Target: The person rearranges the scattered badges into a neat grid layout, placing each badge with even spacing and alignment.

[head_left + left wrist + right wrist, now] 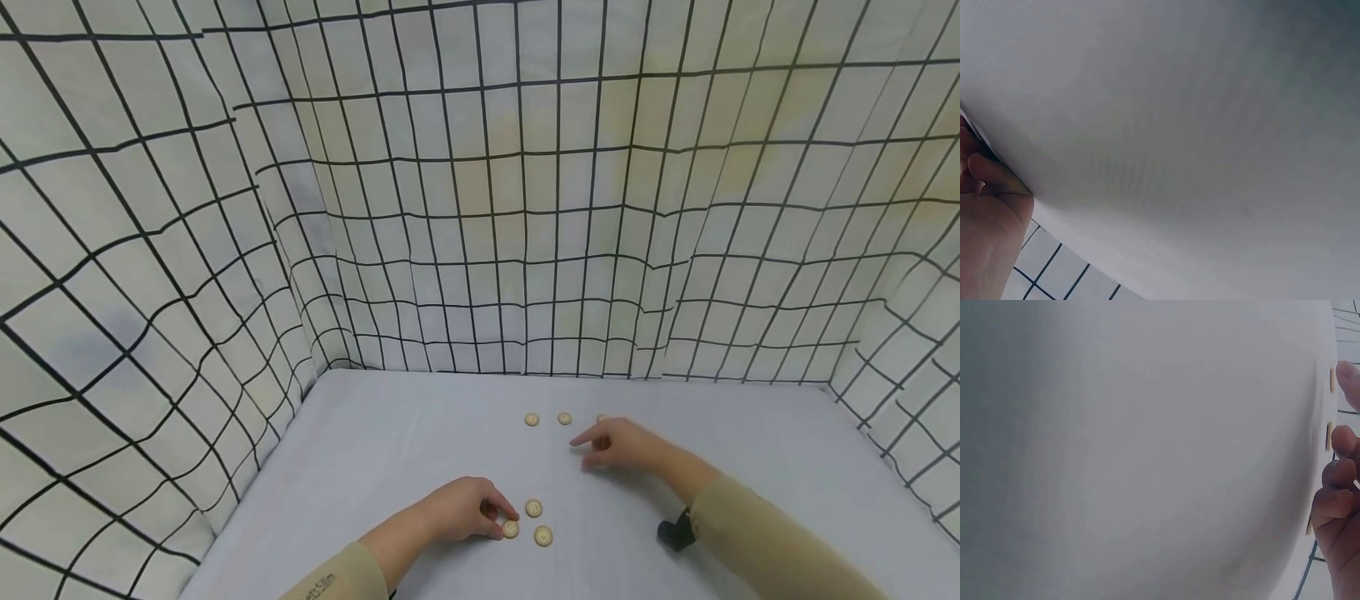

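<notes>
Near the front of the table, my left hand [467,510] pinches a round pale wooden button [511,529] between thumb and forefinger, at table level. Just right of it lie two similar buttons, one farther back [534,507] and one nearer [543,536]. My right hand [621,444] hovers farther back with the forefinger pointing left, holding nothing. Beyond it is a row of three buttons: a left one [532,419], a middle one [565,418] and a right one [602,417] partly hidden by the hand. In the left wrist view, the left hand [991,219] shows curled fingers, but no button.
A white cloth-like surface [390,433] covers the table. White walls with a black grid net [495,208] stand at the back and both sides. A black device [677,533] is strapped at the right wrist, close above the table.
</notes>
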`<move>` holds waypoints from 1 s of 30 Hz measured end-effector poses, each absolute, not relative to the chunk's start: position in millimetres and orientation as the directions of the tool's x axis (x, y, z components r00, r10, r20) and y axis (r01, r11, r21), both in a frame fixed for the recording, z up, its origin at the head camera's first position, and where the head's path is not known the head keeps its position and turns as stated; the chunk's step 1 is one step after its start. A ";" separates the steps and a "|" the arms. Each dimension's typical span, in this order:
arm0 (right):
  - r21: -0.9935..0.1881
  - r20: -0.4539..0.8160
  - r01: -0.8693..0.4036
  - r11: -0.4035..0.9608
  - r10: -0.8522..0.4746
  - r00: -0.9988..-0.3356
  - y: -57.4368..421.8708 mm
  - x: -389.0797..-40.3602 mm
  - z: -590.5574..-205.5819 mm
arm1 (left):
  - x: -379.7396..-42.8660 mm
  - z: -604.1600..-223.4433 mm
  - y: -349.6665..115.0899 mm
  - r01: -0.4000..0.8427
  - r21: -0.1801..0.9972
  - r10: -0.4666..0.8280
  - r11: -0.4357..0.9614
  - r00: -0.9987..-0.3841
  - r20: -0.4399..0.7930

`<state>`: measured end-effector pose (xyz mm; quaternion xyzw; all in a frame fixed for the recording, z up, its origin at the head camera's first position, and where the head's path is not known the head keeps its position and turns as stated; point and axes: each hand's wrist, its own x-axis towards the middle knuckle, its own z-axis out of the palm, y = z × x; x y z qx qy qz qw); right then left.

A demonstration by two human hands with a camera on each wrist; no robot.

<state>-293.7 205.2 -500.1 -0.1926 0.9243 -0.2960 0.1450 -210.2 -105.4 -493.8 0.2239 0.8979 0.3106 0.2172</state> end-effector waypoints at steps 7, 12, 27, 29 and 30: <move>-0.600 -0.186 -0.302 0.741 -0.496 -0.848 192.7 -287.6 -497.5 | -210.0 -493.1 -105.0 0.261 0.657 0.535 0.707 -0.806 -0.254; -0.593 -0.179 -0.371 0.715 -0.566 -0.805 184.6 -283.0 -497.7 | -209.3 -491.2 -104.9 0.259 0.653 0.532 0.711 -0.807 -0.258; -0.596 -0.188 -0.505 0.624 -0.720 -0.668 152.2 -270.2 -498.0 | -211.1 -491.1 -106.4 0.280 0.647 0.548 0.710 -0.797 -0.256; -0.594 -0.189 -0.516 0.617 -0.730 -0.656 148.5 -268.3 -498.0 | -211.4 -491.6 -106.4 0.284 0.645 0.550 0.709 -0.796 -0.254; -0.591 -0.187 -0.523 0.614 -0.735 -0.651 147.0 -267.8 -498.3 | -211.4 -491.7 -106.3 0.286 0.644 0.551 0.709 -0.795 -0.253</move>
